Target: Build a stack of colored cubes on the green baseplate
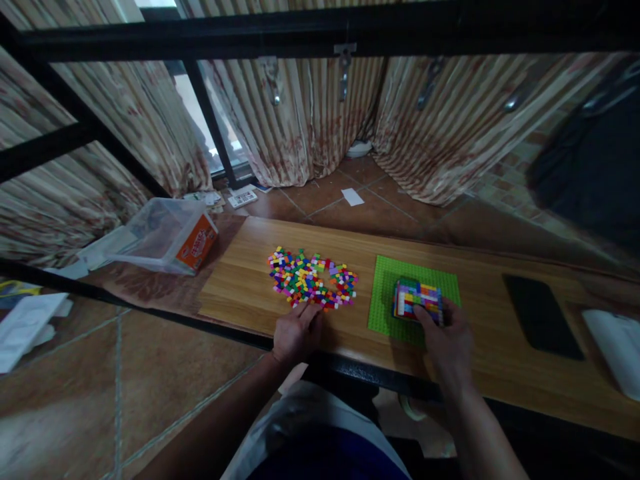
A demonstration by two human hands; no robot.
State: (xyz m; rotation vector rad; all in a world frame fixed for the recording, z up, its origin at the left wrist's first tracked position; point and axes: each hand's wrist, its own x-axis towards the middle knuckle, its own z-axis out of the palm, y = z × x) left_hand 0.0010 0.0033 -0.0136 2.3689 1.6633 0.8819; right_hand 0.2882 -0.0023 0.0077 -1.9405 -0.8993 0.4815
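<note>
A multicoloured block built of toy bricks point(410, 297) sits on the green baseplate point(382, 283), toward its middle. My right hand point(450, 333) grips this block from the right, the thumb over its near top edge and the fingers along the right side, partly hidden. At the near edge of a pile of small loose bricks point(300, 275) is my left hand point(296, 332). Its fingers are close together and reach down to the bricks; whatever is between the fingertips is too small to make out. Bare wood shows through a gap in the pile.
The wooden bench point(240, 280) carries a dark flat slab point(543, 315) and a white object point(615, 347) on the right. A clear plastic box point(160, 233) with an orange label stands left. A black metal bar point(320, 33) crosses above, before the curtains.
</note>
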